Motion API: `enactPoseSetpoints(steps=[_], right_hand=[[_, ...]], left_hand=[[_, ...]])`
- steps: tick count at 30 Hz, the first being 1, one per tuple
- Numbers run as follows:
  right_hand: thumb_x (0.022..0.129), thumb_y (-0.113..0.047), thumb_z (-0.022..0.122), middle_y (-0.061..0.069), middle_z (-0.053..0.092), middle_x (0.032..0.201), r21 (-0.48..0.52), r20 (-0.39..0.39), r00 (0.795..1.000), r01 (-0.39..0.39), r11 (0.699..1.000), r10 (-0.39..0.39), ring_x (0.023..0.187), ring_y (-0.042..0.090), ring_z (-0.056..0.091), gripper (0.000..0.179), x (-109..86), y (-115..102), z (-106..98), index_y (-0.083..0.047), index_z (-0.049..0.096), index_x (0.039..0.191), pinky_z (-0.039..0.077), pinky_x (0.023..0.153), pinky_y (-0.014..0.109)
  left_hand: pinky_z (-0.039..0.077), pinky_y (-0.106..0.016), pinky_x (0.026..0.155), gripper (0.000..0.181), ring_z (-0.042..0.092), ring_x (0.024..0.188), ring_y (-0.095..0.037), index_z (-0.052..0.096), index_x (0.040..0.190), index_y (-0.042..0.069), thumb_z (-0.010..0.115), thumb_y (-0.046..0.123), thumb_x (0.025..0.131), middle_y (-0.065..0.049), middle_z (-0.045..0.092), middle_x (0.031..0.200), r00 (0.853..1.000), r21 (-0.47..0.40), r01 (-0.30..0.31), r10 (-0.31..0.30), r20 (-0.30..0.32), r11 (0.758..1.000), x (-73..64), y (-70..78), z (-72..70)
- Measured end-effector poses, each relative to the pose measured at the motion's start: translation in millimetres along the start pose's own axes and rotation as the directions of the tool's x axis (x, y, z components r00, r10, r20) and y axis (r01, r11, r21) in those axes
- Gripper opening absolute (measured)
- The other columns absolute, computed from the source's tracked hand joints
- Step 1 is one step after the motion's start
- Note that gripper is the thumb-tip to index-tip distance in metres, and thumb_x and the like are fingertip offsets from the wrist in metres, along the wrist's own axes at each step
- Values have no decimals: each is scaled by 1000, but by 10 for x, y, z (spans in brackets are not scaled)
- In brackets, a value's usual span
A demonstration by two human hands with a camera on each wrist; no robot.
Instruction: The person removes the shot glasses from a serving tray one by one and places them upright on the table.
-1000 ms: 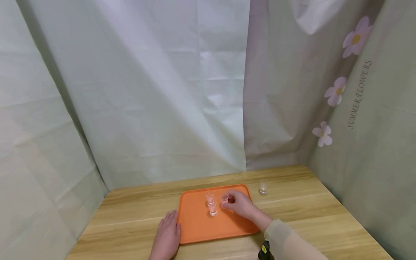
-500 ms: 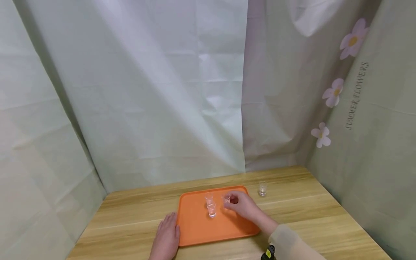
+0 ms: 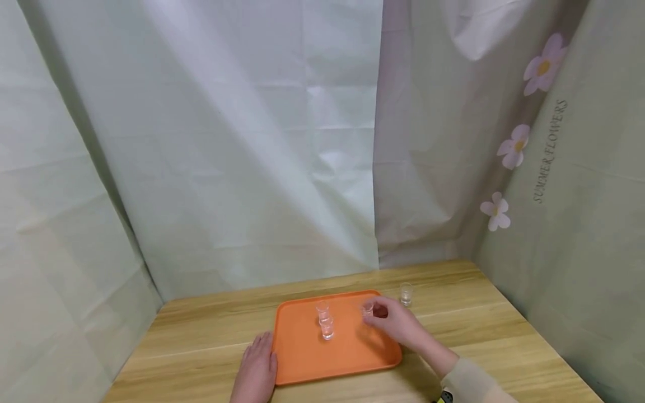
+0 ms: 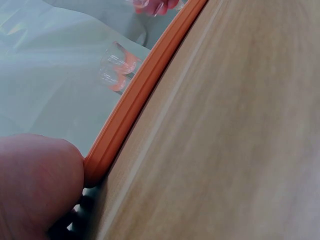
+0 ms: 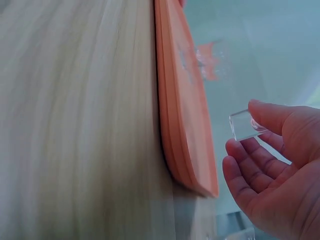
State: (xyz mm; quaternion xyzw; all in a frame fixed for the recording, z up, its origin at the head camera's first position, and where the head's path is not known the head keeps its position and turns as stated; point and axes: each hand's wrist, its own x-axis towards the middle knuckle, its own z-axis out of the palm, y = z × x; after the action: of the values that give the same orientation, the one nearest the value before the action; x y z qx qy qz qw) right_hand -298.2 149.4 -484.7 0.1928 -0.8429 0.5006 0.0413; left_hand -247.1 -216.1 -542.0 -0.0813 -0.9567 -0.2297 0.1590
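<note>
Wooden table (image 3: 201, 336) below; right hand (image 3: 398, 322) pinches a glass (image 5: 243, 126); left hand (image 3: 256, 368), uncurled, touches tray (image 3: 322, 359).

Wood-grain table (image 3: 211, 330), orange tray (image 3: 302, 359) lying flat on it, small clear glass (image 3: 406, 295) standing upright nearby

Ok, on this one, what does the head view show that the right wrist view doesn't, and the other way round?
Only the head view: the printed flowers, the SUMMER FLOWERS lettering and the right sleeve.

Only the right wrist view: the palm side of the right hand.

Both: the held glass, the orange tray, two glasses standing on it, and the wooden table.
</note>
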Motion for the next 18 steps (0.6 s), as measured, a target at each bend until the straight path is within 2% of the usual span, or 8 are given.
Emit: enactPoseSetpoints(steps=[3,5,12,18], right_hand=[[102,-14,81,-1,77,109,-8,-8,1000,-9,1000,9,99,16,73,20,-72,20,-79,-6,78,120,61,86,26],[102,-15,82,-1,78,109,-16,-19,1000,-18,1000,18,99,15,73,22,-109,27,-143,-6,78,122,62,85,26],[102,-17,82,0,77,110,-46,-21,999,-50,998,49,100,16,74,27,-240,70,-359,-5,77,125,63,85,26],[101,-19,83,0,77,109,-91,-47,996,-75,993,71,99,16,73,28,-317,104,-556,-4,77,123,62,83,27]], left_hand=[[35,-72,123,49,48,146,-58,55,151,-15,62,4,106,-35,57,153,999,-3,14,-14,35,1000,-5,-6,-24],[35,-72,123,49,48,146,-58,54,151,-15,62,4,107,-35,57,154,999,-4,12,-12,37,1000,5,-2,-31],[41,-71,118,45,55,138,-58,61,144,-15,65,3,103,-34,63,146,998,1,-22,22,-52,1000,-26,-57,58],[43,-71,115,44,57,136,-57,63,142,-13,66,2,101,-33,65,144,994,-11,-42,40,-105,999,-17,-93,107]])
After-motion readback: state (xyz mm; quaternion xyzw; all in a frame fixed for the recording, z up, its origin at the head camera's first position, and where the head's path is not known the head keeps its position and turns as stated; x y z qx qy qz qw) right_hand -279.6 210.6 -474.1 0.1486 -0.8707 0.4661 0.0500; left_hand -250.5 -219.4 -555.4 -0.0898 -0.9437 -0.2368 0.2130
